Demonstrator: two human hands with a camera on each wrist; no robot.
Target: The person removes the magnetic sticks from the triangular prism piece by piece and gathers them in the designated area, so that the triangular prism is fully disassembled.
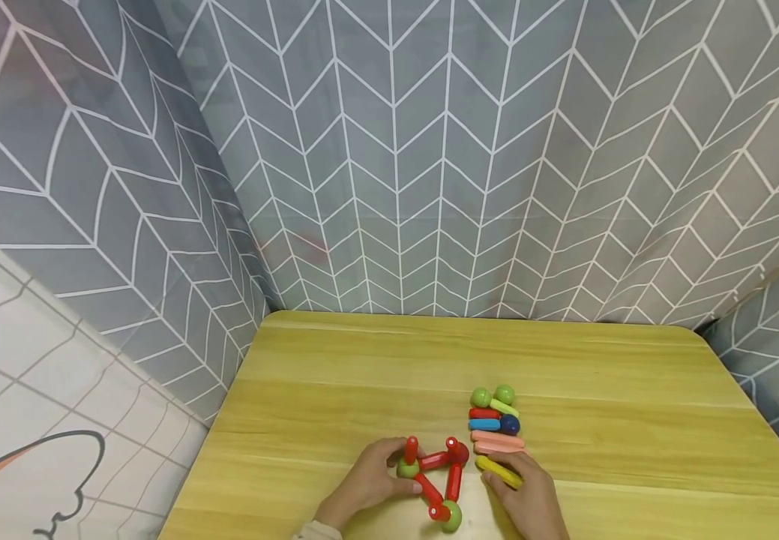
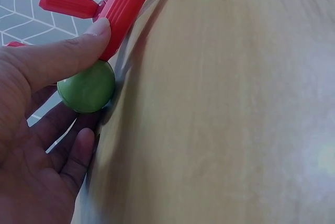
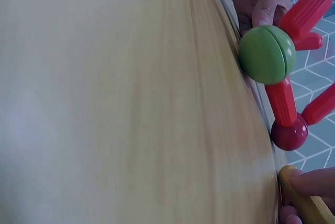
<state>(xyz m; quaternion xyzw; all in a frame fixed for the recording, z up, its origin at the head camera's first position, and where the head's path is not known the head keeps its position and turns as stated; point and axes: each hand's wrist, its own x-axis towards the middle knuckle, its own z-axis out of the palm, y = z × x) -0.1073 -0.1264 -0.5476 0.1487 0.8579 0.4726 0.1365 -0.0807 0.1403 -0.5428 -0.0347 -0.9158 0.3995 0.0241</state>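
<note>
A triangle of red rods (image 1: 428,489) lies flat, joined by two green balls and a dark red ball (image 3: 290,132). From each corner ball another red rod sticks up. My left hand (image 1: 370,484) grips the left corner: in the left wrist view the thumb lies on a red rod (image 2: 125,12) and the fingers reach behind the green ball (image 2: 86,88). To the right of the triangle, my right hand (image 1: 531,499) pinches a yellow rod (image 1: 499,472) between thumb and fingers. The rod's lower end is hidden by the hand in the right wrist view.
Beyond the right hand, loose pieces lie in a group: two pink rods (image 1: 498,438), a blue rod (image 1: 484,424), a dark blue ball (image 1: 510,424), a red rod (image 1: 483,413), a light green rod (image 1: 504,408) and two green balls (image 1: 480,397). A patterned curtain (image 1: 423,187) hangs behind the wooden table (image 1: 335,360).
</note>
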